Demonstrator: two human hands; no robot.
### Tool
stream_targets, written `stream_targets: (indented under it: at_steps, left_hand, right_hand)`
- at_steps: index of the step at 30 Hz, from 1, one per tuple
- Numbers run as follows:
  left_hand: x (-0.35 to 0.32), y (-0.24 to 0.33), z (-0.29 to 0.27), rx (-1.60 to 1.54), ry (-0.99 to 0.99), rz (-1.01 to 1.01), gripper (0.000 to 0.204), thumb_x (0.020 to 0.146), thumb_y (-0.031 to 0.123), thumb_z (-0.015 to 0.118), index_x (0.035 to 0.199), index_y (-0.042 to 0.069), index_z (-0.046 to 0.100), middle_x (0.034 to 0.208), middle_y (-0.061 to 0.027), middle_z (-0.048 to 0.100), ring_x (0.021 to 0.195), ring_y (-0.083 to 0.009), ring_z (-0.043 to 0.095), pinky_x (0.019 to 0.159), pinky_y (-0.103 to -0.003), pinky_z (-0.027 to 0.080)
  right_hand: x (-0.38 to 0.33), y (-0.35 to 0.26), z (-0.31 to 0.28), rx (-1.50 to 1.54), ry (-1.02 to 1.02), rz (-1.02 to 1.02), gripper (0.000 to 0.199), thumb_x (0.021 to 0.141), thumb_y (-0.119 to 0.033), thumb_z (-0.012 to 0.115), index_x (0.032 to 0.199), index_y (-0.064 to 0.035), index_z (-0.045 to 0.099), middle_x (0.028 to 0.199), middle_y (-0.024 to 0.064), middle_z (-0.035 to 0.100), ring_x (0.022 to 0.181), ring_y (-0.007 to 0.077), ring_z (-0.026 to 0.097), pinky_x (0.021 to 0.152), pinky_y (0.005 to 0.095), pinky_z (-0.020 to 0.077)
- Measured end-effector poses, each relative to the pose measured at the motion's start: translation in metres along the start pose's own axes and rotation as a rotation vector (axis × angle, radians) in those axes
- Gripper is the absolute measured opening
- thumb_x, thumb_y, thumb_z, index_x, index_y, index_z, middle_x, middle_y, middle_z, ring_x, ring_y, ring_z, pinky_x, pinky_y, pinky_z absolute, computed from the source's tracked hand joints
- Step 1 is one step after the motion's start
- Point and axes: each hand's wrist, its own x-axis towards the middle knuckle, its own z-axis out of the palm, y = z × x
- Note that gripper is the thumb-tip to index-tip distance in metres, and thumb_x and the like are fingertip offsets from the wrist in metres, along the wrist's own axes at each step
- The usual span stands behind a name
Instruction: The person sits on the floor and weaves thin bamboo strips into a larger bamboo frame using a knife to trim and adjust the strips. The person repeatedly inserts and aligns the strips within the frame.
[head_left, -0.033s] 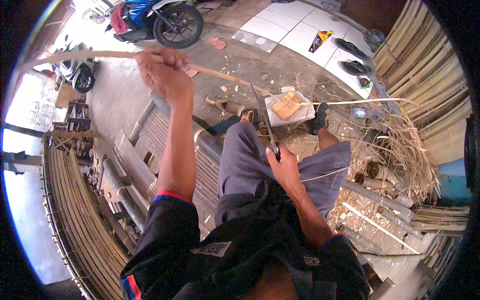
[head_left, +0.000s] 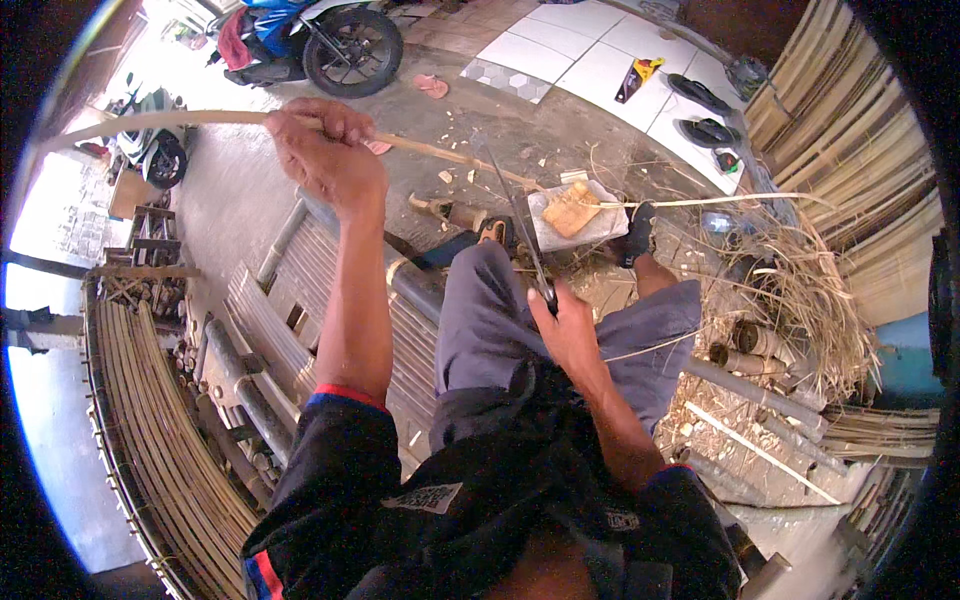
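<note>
My left hand (head_left: 328, 150) is raised at the upper left, its fingers wrapped round a long, thin bamboo strip (head_left: 200, 117). The strip runs from the left rim, through the fist, and slopes down toward a yellowish wooden block (head_left: 572, 210). That block lies on a pale slab (head_left: 548, 238) between my feet. In my right hand (head_left: 565, 325), low above my thigh, is the dark handle of a long-bladed knife (head_left: 524, 225). Its narrow blade points up and away, crossing the strip in view; whether they touch, I cannot tell.
Shavings and a heap of loose bamboo fibres (head_left: 800, 300) lie at right. A slatted bamboo bench (head_left: 330, 280) is at my left, with bundled strips (head_left: 165, 400) beyond. A yellow-handled saw (head_left: 640, 78) and sandals (head_left: 700, 95) rest on tiles; a motorbike (head_left: 350, 50) stands behind.
My left hand and its part of the bamboo strip have dropped very slightly. My right hand holds the knife in nearly the same place.
</note>
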Motion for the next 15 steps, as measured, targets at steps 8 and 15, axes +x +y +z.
stream_targets:
  at_steps: [8, 15]
  left_hand:
    - [-0.033, 0.021, 0.013, -0.271, -0.134, -0.189, 0.069, 0.093, 0.078, 0.032, 0.067, 0.015, 0.034, 0.051, -0.0003, 0.028, 0.044, -0.0125, 0.022, 0.041, -0.029, 0.018]
    - [-0.026, 0.012, 0.007, -0.256, -0.108, -0.124, 0.068, 0.093, 0.078, 0.030, 0.067, 0.015, 0.029, 0.052, 0.0010, 0.023, 0.045, -0.0113, 0.019, 0.042, -0.028, 0.016]
  right_hand:
    - [0.034, -0.103, -0.014, 0.050, 0.062, -0.351, 0.038, 0.093, -0.039, 0.063, 0.109, -0.0049, 0.064, 0.085, 0.0219, 0.070, 0.074, 0.0439, 0.068, 0.067, 0.0514, 0.0548]
    - [0.050, -0.045, 0.004, -0.042, -0.015, -0.095, 0.037, 0.092, -0.041, 0.063, 0.104, -0.0058, 0.066, 0.080, 0.0228, 0.069, 0.073, 0.0453, 0.067, 0.067, 0.0530, 0.0547]
